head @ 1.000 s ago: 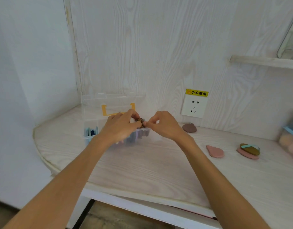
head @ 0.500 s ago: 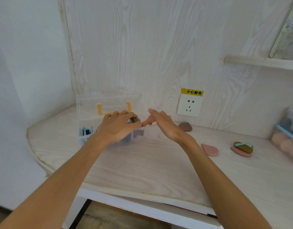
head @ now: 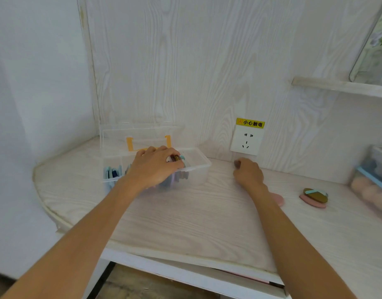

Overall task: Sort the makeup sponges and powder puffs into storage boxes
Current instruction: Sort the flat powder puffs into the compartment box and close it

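A clear storage box (head: 199,166) with its lid up stands at the back left of the desk, with blue and grey puffs standing on edge inside. My left hand (head: 154,168) is over the box and pinches a brown puff with a teal strap (head: 177,158) just above the compartments. My right hand (head: 248,174) is at the wall, fingers curled over a small mauve puff (head: 237,163) lying on the desk. A pink puff (head: 280,200) lies partly hidden behind my right forearm. Further right, an olive puff with a teal strap (head: 315,194) lies on another pink puff (head: 310,202).
A second box (head: 367,180) holding peach sponges stands at the right edge. A wall socket (head: 247,141) with a yellow warning label is just above my right hand. A shelf (head: 336,85) juts out at the upper right. The desk's curved edge (head: 56,219) runs at the left.
My right hand has left the brown puff at the box and moved right to the mauve puff by the wall. My left hand keeps the brown puff over the box.
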`<act>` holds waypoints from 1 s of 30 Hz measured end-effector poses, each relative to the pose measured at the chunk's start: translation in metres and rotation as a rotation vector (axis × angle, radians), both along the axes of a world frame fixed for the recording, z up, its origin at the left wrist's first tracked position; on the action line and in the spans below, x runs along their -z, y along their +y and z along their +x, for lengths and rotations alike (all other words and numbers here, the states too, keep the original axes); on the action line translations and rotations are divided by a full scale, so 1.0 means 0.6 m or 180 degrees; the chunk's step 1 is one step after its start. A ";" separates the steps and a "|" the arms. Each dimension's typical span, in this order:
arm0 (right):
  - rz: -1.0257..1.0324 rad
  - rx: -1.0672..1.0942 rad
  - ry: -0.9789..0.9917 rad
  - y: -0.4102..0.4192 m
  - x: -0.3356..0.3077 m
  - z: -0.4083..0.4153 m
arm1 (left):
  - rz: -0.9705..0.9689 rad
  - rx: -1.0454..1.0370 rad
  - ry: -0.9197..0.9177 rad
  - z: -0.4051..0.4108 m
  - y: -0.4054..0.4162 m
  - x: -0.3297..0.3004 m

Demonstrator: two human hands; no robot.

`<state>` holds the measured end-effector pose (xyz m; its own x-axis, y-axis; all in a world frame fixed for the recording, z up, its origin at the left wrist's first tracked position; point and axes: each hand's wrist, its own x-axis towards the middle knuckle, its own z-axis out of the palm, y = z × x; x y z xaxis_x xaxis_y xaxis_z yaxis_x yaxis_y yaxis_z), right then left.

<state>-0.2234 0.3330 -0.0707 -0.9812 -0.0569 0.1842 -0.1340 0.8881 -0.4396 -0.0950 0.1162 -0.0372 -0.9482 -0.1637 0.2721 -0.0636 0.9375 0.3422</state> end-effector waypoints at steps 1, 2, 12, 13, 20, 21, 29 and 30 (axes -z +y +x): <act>0.0027 0.0014 0.0096 0.002 0.002 -0.001 | -0.0005 -0.0005 -0.0004 0.000 -0.001 0.000; 0.0031 0.0030 0.0194 0.003 0.003 0.000 | -0.0014 -0.0006 -0.0007 0.000 0.000 0.000; -0.1951 -0.0836 0.0646 -0.075 -0.063 0.055 | -0.0022 -0.0006 -0.0018 -0.001 0.000 -0.002; -0.2209 -0.1035 0.0603 -0.083 -0.073 0.065 | -0.0022 -0.0008 -0.0028 -0.001 0.000 -0.002; -0.1898 -0.1466 0.0901 -0.122 -0.071 0.114 | 0.0035 -0.0062 0.0016 -0.001 0.004 -0.003; -0.1667 -0.1412 0.0991 -0.124 -0.067 0.116 | 0.0053 -0.0055 0.0022 -0.001 0.004 -0.002; -0.1105 -0.1475 0.1218 -0.123 -0.065 0.121 | 0.0069 -0.0082 0.0077 -0.002 0.003 0.001; -0.1025 -0.1488 0.1209 -0.125 -0.064 0.121 | 0.0062 -0.0088 0.0087 -0.002 0.003 0.001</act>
